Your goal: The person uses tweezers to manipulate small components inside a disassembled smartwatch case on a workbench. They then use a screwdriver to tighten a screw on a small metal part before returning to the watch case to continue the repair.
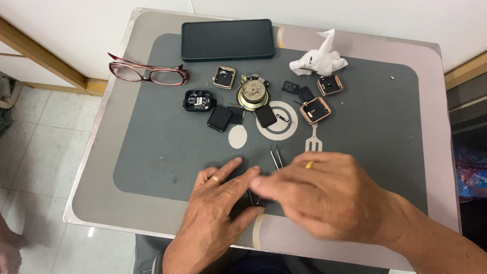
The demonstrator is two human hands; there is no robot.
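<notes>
My left hand (218,203) rests on the grey work mat (167,147) near the table's front edge, with a ring on one finger. Its fingers pinch a small dark part (256,199) against the mat. My right hand (324,195) lies close beside it, blurred by motion, and its fingertips meet the left hand's over that same part. A yellow-tipped tool (309,164) pokes out above the right hand's knuckles. Metal tweezers (276,157) lie on the mat just beyond the hands, touching neither.
Farther back lie several smartwatch cases (315,109), dark watch screens (219,118), a round speaker driver (252,93), a black module (198,100), red-framed glasses (148,73), a dark phone (227,39) and a crumpled white tissue (318,60). Tiled floor lies left of the table.
</notes>
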